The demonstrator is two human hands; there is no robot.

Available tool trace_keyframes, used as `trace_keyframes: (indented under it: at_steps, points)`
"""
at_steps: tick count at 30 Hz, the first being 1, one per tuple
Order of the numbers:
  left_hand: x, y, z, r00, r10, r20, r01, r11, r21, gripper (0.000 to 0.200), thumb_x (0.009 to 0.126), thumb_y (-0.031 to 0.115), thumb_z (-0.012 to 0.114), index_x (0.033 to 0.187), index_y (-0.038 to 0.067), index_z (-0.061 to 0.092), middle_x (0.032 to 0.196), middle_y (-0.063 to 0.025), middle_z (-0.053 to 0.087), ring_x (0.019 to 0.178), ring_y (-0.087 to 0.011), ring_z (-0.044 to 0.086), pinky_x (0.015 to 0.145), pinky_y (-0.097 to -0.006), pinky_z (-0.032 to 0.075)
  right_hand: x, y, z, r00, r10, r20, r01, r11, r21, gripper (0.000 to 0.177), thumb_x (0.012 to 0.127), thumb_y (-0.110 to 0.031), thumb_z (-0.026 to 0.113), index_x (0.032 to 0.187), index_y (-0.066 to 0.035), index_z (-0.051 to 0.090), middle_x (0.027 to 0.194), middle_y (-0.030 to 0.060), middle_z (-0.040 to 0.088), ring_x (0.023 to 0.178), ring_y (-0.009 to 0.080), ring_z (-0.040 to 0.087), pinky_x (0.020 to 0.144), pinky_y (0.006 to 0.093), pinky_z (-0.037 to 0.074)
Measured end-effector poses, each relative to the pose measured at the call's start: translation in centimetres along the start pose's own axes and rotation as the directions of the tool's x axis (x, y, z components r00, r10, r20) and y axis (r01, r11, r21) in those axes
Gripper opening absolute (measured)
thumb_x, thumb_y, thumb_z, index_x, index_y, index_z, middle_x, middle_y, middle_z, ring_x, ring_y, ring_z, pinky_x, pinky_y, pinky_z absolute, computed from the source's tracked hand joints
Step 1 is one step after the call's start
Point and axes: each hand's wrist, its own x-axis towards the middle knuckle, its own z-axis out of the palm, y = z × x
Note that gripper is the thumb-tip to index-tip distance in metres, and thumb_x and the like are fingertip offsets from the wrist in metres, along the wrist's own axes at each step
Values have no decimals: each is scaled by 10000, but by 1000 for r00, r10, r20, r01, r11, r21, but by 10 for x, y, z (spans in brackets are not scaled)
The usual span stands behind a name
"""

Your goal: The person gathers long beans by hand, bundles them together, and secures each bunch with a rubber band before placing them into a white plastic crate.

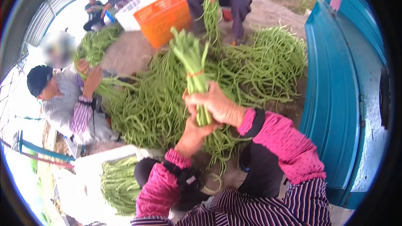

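Note:
Both my hands grip one bundle of long green beans (190,56), held up and tilted slightly to the left in front of me. An orange band circles the bundle above my fingers. My right hand (217,102) wraps around its middle, with the fingers closed. Lower down, my left hand (197,132) closes around the bottom end, partly hidden behind the beans and my right hand. Beneath the bundle, a large heap of loose long beans (146,100) spreads over the ground.
A white box (130,150) with long beans (119,184) stands at lower left. A blue metal door (331,96) borders the right. An orange crate (163,19) stands behind the heap. A co-worker (67,100) sits at left; another person (234,0) holds beans at the back.

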Motion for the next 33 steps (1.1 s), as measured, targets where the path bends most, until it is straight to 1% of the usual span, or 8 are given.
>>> trace_keyframes:
  at_steps: [8, 13, 18, 20, 21, 26, 32, 33]
  points:
    - [-22, -3, 5, 997, 63, -45, -55, 985, 165, 249, 815, 73, 657, 1011, -2, 523, 801, -44, 592, 618, -143, 598, 567, -269, 493, -1, -10, -5, 996, -62, 65, 55, 993, 103, 227, 815, -128, 631, 947, 45, 565, 698, 80, 595, 607, 164, 590, 593, 299, 494]
    - [-33, 22, -6, 988, 137, -77, -90, 894, 440, 208, 820, 113, 640, 952, -10, 537, 719, -16, 555, 565, -89, 541, 495, -249, 448, -4, -22, -2, 982, -109, 154, 82, 982, 173, 308, 846, -216, 662, 1026, 12, 560, 900, 141, 667, 835, 232, 673, 770, 377, 565]
    - [-59, 100, -35, 947, 322, 15, -211, 586, 782, 369, 799, 150, 669, 1120, -4, 572, 709, 10, 587, 587, -50, 500, 517, -239, 414, 2, -65, -1, 947, -274, 168, 223, 937, 270, 493, 933, -428, 488, 1222, -29, 508, 1230, 144, 563, 1177, 286, 520, 1025, 413, 407]
    - [-81, 103, -64, 855, 508, 102, -341, 404, 849, 383, 790, 136, 687, 1121, -24, 582, 778, -4, 606, 665, -55, 531, 583, -246, 450, 6, -56, 15, 915, -257, 312, 135, 922, 363, 407, 904, -389, 568, 1145, -62, 558, 1174, 113, 611, 1114, 219, 555, 959, 395, 423]
    - [-91, 145, -61, 933, 359, 30, -188, 414, 891, 400, 794, 114, 690, 1146, -29, 567, 779, -7, 608, 693, -66, 543, 617, -257, 465, -4, -81, 9, 956, -265, 129, 209, 918, 336, 400, 908, -390, 564, 1166, -85, 555, 1175, 98, 604, 1120, 215, 535, 962, 392, 403]
    - [-178, 189, -100, 890, 440, 120, -162, 58, 985, 308, 816, 107, 688, 1068, -25, 571, 794, -32, 593, 716, -77, 538, 612, -268, 459, -6, -54, 41, 949, -191, 250, 164, 979, 124, 408, 908, -386, 571, 1218, -126, 522, 1138, 28, 568, 1004, 137, 536, 772, 248, 397]
    - [-297, 184, -172, 893, 434, -122, 160, -53, 986, 348, 755, 47, 694, 1075, -9, 570, 763, -82, 595, 676, -114, 550, 620, -294, 474, -7, 8, 117, 928, -7, 373, -15, 998, 56, 516, 896, -371, 611, 1306, -91, 473, 1015, 23, 574, 796, 91, 555, 639, 186, 414]
    - [-314, 186, -174, 885, 432, -173, 214, -50, 975, 327, 746, 70, 667, 1050, -2, 572, 743, -142, 629, 675, -230, 644, 642, -329, 510, -7, 18, 133, 926, 49, 375, -31, 998, -53, 557, 876, -349, 653, 1318, -80, 448, 1002, 10, 579, 788, 83, 560, 653, 189, 424]
